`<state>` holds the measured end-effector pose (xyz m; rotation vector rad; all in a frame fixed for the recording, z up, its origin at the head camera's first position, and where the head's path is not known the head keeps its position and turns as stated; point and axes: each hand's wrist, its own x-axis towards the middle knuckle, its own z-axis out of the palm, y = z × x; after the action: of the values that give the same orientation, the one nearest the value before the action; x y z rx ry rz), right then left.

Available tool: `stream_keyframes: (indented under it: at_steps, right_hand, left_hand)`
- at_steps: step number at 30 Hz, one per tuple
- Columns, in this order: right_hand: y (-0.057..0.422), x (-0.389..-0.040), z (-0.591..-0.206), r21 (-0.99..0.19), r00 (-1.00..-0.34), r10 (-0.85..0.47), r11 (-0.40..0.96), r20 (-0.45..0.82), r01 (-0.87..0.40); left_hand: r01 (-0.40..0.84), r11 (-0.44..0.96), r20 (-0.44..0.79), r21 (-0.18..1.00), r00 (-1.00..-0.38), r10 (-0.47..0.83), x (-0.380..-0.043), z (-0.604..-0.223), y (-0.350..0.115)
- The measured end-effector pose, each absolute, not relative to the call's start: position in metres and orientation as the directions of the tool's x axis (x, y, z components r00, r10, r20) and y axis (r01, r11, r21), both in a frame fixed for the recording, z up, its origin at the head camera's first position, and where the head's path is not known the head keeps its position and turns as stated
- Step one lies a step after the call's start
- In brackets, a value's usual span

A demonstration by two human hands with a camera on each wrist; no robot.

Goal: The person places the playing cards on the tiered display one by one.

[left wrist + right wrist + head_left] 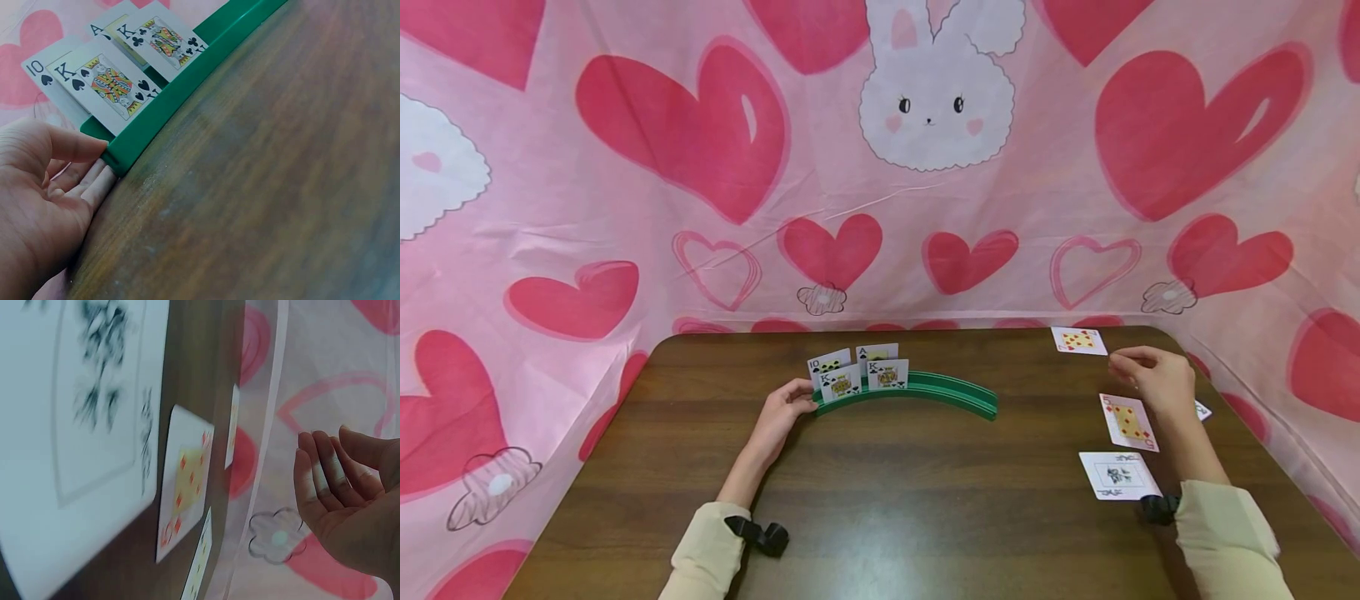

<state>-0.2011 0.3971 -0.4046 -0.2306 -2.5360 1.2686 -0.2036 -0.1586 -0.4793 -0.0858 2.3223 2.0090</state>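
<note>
"What's at the far left of the room?"

"A pink cloth (557, 242) with red hearts (572, 304), hanging beside the desk (985, 508). It runs along the back as well."

"And the desk itself?"

"Dark brown wood grain, rounded at the far corners, with a pale sheen near the front middle."

"Where does the left grip (785, 410) come in?"

"Left of centre, pinching the left end of a curved green card holder (955, 395) on the desk. Four cards stand toward that end: a ten (826, 362) behind a king of spades (840, 384), then an ace (877, 350) behind a king of clubs (887, 376)."

"Anything above?"

"A white rabbit face (936, 108) printed on the cloth."

"Now the right side."

"Cards lie flat: a red seven (1078, 341) by the back edge, a joker (1118, 476) nearer the front, a five of diamonds (1129, 422) between them. The right grip (1157, 381) is raised beside these, loosely curled and holding nothing. Another card (1202, 410) shows past the arm (1197, 450), mostly hidden; then cloth again along the right."
</note>
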Motion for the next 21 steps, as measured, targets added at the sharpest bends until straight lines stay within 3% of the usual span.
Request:
stream_keyframes:
  at_steps: [15, 17, 21]
  right_hand:
    - [0.455, -0.189, -0.42, -0.827, -0.942, 0.323, 0.551, 0.087, 0.113]
    - [0.462, -0.188, -0.422, -0.865, -0.94, 0.338, 0.486, 0.052, 0.127]
    - [0.476, -0.184, -0.425, -0.971, -0.938, 0.344, 0.213, -0.033, 0.112]
  left_hand:
    - [-0.087, 0.144, -0.087, 0.986, -0.996, -0.006, -0.203, -0.48, -0.157]
    - [-0.089, 0.139, -0.089, 0.986, -0.996, -0.007, -0.203, -0.48, -0.157]
    - [-0.095, 0.128, -0.095, 0.987, -0.995, -0.006, -0.202, -0.478, -0.157]
